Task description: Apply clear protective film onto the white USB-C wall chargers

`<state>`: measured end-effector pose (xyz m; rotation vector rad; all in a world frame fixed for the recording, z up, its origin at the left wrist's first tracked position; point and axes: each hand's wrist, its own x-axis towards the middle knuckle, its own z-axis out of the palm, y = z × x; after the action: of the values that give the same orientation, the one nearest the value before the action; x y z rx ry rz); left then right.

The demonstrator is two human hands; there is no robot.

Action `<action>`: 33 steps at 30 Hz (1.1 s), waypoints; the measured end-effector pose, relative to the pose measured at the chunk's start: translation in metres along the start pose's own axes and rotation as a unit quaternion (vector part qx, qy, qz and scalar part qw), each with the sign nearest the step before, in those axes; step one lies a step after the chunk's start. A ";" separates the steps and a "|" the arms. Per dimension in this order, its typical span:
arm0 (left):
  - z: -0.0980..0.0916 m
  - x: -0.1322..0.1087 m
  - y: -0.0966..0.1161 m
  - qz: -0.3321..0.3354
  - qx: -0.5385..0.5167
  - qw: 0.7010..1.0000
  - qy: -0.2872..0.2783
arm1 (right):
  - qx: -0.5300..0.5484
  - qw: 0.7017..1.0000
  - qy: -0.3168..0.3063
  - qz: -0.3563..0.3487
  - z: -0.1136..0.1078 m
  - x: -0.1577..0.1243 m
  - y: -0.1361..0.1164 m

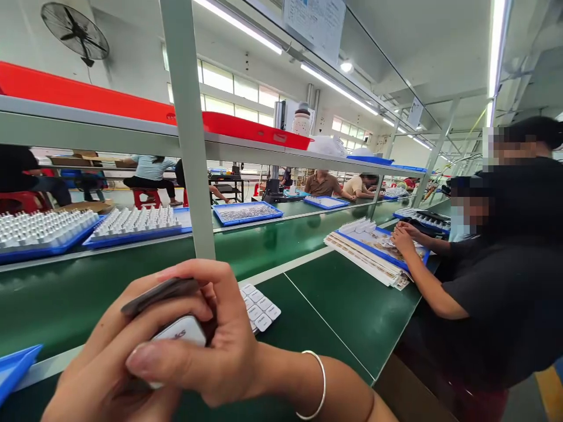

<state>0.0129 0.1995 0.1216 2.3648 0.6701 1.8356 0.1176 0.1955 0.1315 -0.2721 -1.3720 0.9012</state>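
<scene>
My left hand (103, 351) and my right hand (233, 351) are closed together low in the head view. Between them is a small white rounded piece (185, 331) with dark lettering, its lower part covered by my right thumb. A dark, flat, thin strip (158, 295) sticks out among the fingers above it; I cannot tell what it is. My right wrist wears a silver bangle (323, 384). Just behind my right hand, a group of white, rounded-square pieces (264, 308) with dark print lies on the green bench, partly hidden by that hand.
Blue trays of white parts (136, 225) stand along the green belt (272, 237) beyond a metal post (187, 129). Red trays (255, 129) sit on the shelf above. To the right, a co-worker in black (497, 281) handles parts over a blue tray (373, 249) on stacked boards.
</scene>
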 end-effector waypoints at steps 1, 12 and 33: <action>0.001 -0.001 -0.002 -0.004 0.012 1.000 -0.004 | -0.019 1.000 0.001 0.000 -0.001 -0.001 -0.003; -0.010 0.011 0.003 -0.076 0.031 0.997 0.003 | -0.074 0.978 -0.191 0.048 -0.027 0.003 -0.026; -0.005 0.007 -0.019 -0.056 -0.056 0.997 -0.026 | -0.101 0.993 -0.031 0.056 -0.011 -0.008 -0.001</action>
<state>0.0035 0.2178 0.1231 2.2486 0.6614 1.7124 0.1288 0.1931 0.1242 -0.4832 -1.5192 0.8696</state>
